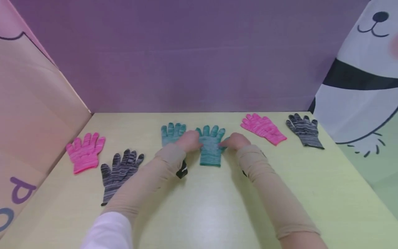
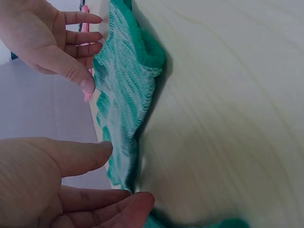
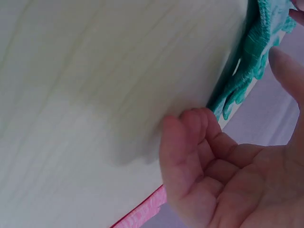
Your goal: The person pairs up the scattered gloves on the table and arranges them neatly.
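Note:
Two teal knit gloves are at the table's far middle. The nearer-to-centre glove (image 1: 210, 148) lies flat, fingers pointing away and cuff toward me. My left hand (image 1: 188, 141) is at its left edge, partly covering the second teal glove (image 1: 169, 136). In the left wrist view, the thumb and fingers of that hand stand apart beside the glove's edge. On the other side my right hand (image 1: 237, 141) reaches to the glove's thumb. The right wrist view shows its fingers loosely bent next to the teal fabric (image 3: 254, 52), the thumb held away.
A pink glove (image 1: 85, 154) and a grey-black striped glove (image 1: 116, 176) lie at left, the latter partly behind my left sleeve. Another pink glove (image 1: 264, 128) and striped glove (image 1: 304, 131) lie at back right. A purple panel (image 1: 199, 62) rises behind the table.

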`<action>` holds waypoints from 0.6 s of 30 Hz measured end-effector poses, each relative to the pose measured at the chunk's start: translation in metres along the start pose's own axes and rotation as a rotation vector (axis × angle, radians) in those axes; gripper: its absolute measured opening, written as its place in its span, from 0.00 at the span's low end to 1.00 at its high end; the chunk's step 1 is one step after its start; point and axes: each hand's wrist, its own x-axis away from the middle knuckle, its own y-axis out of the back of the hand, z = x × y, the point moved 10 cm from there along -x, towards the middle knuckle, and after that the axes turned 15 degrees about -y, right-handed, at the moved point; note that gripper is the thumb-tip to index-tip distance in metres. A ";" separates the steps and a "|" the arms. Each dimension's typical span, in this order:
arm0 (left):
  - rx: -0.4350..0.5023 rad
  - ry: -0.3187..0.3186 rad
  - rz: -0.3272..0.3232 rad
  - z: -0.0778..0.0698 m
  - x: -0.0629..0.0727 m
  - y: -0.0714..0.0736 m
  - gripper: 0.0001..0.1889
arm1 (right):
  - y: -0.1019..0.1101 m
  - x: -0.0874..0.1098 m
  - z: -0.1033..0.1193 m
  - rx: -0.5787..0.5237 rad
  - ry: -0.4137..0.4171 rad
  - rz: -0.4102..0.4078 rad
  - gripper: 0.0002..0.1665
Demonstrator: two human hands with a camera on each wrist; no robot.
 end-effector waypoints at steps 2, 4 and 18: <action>0.000 0.018 0.005 0.003 -0.001 -0.002 0.12 | -0.002 0.000 0.001 0.002 -0.007 0.005 0.44; -0.002 0.026 0.001 0.005 -0.003 -0.004 0.13 | -0.003 0.000 0.002 0.006 -0.008 0.003 0.44; -0.030 0.052 -0.026 0.005 -0.009 -0.007 0.18 | -0.008 -0.008 0.004 0.113 -0.036 -0.084 0.40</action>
